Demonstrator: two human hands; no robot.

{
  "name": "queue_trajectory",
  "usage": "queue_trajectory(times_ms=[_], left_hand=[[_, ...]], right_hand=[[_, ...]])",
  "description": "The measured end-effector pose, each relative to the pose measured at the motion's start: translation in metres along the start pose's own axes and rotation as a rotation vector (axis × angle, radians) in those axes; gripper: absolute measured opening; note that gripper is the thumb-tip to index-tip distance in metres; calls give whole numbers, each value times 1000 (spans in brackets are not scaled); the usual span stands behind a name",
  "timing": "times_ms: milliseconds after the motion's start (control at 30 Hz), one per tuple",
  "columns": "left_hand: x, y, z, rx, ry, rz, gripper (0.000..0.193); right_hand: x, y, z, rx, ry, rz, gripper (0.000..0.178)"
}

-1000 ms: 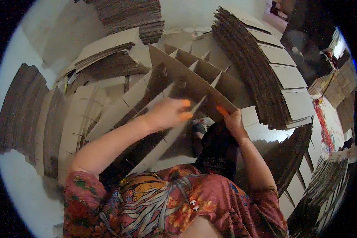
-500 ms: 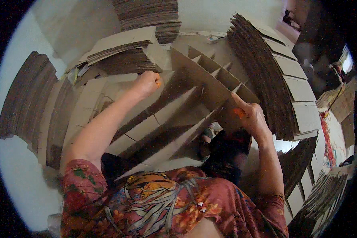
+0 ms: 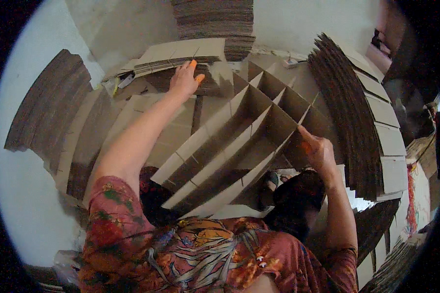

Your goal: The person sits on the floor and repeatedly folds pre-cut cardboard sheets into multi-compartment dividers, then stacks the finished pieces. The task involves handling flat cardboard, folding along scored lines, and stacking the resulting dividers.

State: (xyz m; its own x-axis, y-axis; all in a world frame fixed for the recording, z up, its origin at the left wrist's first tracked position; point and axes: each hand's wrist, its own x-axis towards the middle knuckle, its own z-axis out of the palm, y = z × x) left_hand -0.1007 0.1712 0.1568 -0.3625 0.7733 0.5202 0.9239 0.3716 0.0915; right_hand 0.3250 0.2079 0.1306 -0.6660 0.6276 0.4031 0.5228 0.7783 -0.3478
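A partly assembled cardboard divider [image 3: 211, 124] of slotted strips stands in front of me, its long strips fanning toward my body. Crossed strips form several cells at its far right end. My right hand [image 3: 320, 152] pinches the divider at its right edge, where strips meet. Beyond the divider at the left, my left hand [image 3: 185, 80] reaches to the near edge of a stack of slotted cardboard strips [image 3: 181, 50]. Its thumb and fingers are apart, with orange covers on the tips. Whether the fingers grip the top strip cannot be made out.
A tall curved stack of cardboard strips [image 3: 344, 115] stands at the right, another stack [image 3: 49, 105] at the far left. A pile of cardboard [image 3: 212, 27] rises against the back wall. More cardboard [image 3: 376, 227] lies at the lower right. Red strings [image 3: 411, 195] hang at the far right.
My left hand has gone from a closed fist beside the divider to the far strip stack, its fingers now spread. My right hand still holds the divider, whose crossed cells look opened wider.
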Motion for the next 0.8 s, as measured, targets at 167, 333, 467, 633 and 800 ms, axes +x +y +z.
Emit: queue_trajectory(times_ms=[167, 333, 467, 633, 800], left_hand=[[44, 9, 10, 64, -58, -36, 65], [70, 14, 30, 181, -110, -40, 62], [90, 6, 34, 196, -161, -8, 39], [85, -20, 27, -81, -26, 49, 18], [88, -38, 10, -323, 27, 24, 16]], right_hand=[[9, 24, 20, -59, 23, -11, 51], [18, 22, 17, -69, -3, 110, 51], [17, 27, 20, -68, 47, 47, 52], [17, 29, 25, -70, 185, 14, 48], [24, -7, 8, -22, 413, -7, 42]])
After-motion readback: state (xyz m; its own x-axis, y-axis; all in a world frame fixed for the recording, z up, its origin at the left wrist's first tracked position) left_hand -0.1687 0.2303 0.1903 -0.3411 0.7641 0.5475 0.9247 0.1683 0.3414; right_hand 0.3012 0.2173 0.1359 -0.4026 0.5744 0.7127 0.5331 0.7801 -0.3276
